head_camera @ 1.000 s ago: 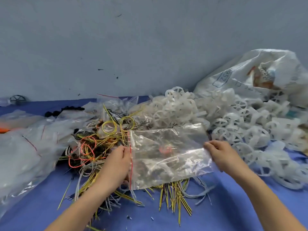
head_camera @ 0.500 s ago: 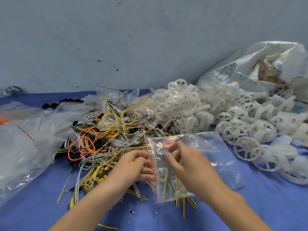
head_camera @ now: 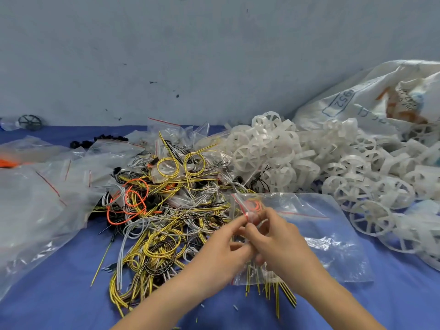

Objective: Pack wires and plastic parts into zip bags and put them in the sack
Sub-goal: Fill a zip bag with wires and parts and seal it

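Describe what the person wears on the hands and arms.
The left hand and right hand are bare: no gloves, rings or watch in view. The left forearm and right forearm are bare down to the picture's edge, with no sleeve, band or marking visible.

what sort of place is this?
Likely a small-parts packing bench: a wire heap, a pile of white plastic wheels, zip bags and a woven sack on a blue-covered table, against a bare wall.

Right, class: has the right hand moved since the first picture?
Yes. The right hand moved left, away from the white wheel pile, to the zip bag seal beside the left hand.
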